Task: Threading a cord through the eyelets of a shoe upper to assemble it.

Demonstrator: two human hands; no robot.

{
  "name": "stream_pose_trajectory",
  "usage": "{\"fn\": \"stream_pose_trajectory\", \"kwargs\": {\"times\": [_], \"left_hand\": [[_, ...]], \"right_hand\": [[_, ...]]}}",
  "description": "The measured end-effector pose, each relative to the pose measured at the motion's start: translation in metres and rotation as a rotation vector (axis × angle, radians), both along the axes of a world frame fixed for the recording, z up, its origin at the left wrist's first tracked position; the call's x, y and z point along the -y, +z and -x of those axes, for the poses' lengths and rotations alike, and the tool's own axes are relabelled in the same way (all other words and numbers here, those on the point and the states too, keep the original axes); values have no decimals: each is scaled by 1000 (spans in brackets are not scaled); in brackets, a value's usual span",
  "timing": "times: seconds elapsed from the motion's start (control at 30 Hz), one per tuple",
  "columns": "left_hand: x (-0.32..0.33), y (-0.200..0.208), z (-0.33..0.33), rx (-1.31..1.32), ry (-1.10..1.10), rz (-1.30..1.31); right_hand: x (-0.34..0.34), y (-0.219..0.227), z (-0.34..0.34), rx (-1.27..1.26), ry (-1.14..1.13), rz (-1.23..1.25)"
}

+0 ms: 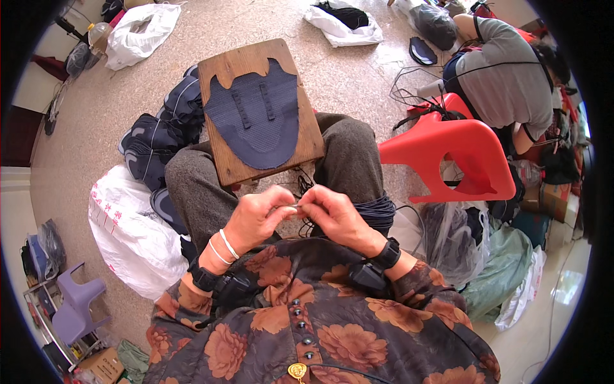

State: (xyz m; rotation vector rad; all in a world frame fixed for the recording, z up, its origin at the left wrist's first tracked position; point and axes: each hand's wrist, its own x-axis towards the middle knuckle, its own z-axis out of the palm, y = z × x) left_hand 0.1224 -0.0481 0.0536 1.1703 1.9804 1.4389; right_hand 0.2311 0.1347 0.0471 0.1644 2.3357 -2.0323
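1. The floor fills the upper half of the frame, speckled beige, with bags and shoe parts strewn over it.
2. A second person in a grey top sits bent over at the upper right, back turned to the camera.
3. A red stool lies tipped on its side at centre right, just below that person.
4. A white bag with red print lies at lower left, beside the wearer's left knee; another white bag sits at the upper left.
5. A wooden board rests across the wearer's knees at top centre.
6. A dark blue shoe upper lies flat on the board, its two short strips facing up.
7. A pile of dark uppers sits on the floor left of the board.
8. A coil of dark cord lies by the right knee, right of centre.
9. The left hand sits at centre frame, fingers curled in, thumb and forefinger pinched shut on something very small.
10. The right hand meets it fingertip to fingertip, likewise curled and pinching.
11. The thread, dark and thin, runs up from the pinch toward the board's near edge; whether a needle is also held, I cannot tell.
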Motion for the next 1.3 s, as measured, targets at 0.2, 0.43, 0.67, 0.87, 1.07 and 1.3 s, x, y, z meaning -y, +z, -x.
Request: {"fn": "stream_pose_trajectory", "kwargs": {"times": [0.2, 0.43, 0.67, 0.87, 1.07, 1.3], "left_hand": [[9, -8, -2, 776, 183, 11], [-30, -19, -42, 1955, 96, -285], [52, -48, -25, 1802, 308, -418], [60, -23, -24, 1278, 417, -122], [7, 3, -35, 525, 87, 2], [-11, -8, -53, 442, -39, 183]], "right_hand": [[-21, 41, 9, -44, -247, 569], [6, 67, -3, 54, -204, 856], [-128, 60, -61, 11, -695, 267], [-173, 24, -88, 100, -743, 17], [-36, 36, -12, 299, -88, 359], [7, 11, 5, 356, -176, 679]]}}
